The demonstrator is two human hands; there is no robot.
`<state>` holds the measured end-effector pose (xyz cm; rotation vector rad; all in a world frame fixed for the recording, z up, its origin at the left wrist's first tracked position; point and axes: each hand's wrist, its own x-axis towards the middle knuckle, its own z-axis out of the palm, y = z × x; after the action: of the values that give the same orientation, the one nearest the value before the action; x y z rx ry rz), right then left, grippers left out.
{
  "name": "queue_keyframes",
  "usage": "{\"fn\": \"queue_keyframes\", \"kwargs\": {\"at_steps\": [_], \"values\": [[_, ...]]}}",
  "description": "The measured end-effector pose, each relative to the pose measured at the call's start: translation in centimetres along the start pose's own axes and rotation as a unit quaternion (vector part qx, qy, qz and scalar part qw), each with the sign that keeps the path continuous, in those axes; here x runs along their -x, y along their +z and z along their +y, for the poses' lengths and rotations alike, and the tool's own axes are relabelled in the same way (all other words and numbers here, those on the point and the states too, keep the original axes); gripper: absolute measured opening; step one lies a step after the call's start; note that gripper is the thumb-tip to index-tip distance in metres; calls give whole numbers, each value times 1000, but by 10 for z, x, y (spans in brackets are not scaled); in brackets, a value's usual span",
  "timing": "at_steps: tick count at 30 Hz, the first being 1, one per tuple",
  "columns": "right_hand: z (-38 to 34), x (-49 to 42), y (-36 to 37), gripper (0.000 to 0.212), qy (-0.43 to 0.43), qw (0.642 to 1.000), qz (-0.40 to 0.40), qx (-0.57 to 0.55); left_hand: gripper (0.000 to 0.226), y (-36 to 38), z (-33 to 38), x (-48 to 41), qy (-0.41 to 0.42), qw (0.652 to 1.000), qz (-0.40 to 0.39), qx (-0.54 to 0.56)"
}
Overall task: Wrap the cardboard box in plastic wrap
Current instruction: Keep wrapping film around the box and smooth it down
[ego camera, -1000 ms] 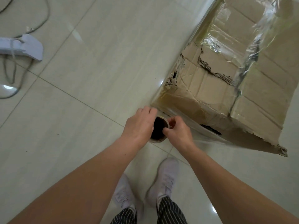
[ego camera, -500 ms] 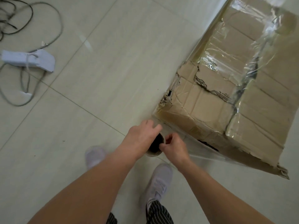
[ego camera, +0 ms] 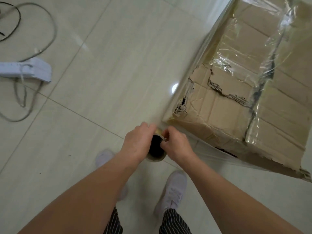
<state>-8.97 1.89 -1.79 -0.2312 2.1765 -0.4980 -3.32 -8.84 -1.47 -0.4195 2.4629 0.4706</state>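
Note:
A large torn cardboard box (ego camera: 263, 105) stands on the floor at the right, partly covered in shiny plastic wrap (ego camera: 248, 65). Just in front of its near corner I hold an upright roll of plastic wrap (ego camera: 156, 152), seen from above as a dark hollow core. My left hand (ego camera: 137, 143) grips the roll's left side. My right hand (ego camera: 177, 146) grips its right rim, thumb at the core's edge. A clear sheet of film (ego camera: 209, 153) stretches from the roll along the box's near side.
The floor is pale glossy tile (ego camera: 109, 73). A white power strip (ego camera: 28, 70) with grey cables (ego camera: 30, 102) lies at the left. My two white shoes (ego camera: 173, 188) stand just below the roll.
I have stepped along the near corner of the box; both hands keep their grip on the roll, and the box and power strip have shifted right in view.

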Motion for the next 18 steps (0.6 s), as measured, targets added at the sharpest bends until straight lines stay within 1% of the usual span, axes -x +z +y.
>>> {"fn": "queue_keyframes", "kwargs": {"at_steps": [2, 4, 7, 12, 15, 18], "values": [[-13, -8, -2, 21, -27, 999, 16, 10, 17, -5, -10, -4, -26, 999, 18, 43], [-27, -18, -3, 24, -54, 998, 26, 23, 19, -11, -20, -7, -59, 994, 44, 81], [-37, -30, 1, 28, -68, 997, 27, 20, 19, -15, -28, -11, -100, 988, 58, 105], [-21, -27, 13, 36, -9, 1000, -10, -9, 19, -3, -27, -9, -87, 992, 34, 90], [-3, -15, 17, 42, 37, 998, 15, -40, 17, -1, -24, -8, -85, 993, 7, 76], [8, -7, 21, 38, 58, 997, 28, -39, 22, -3, -20, -8, -78, 996, -11, 41]]}}
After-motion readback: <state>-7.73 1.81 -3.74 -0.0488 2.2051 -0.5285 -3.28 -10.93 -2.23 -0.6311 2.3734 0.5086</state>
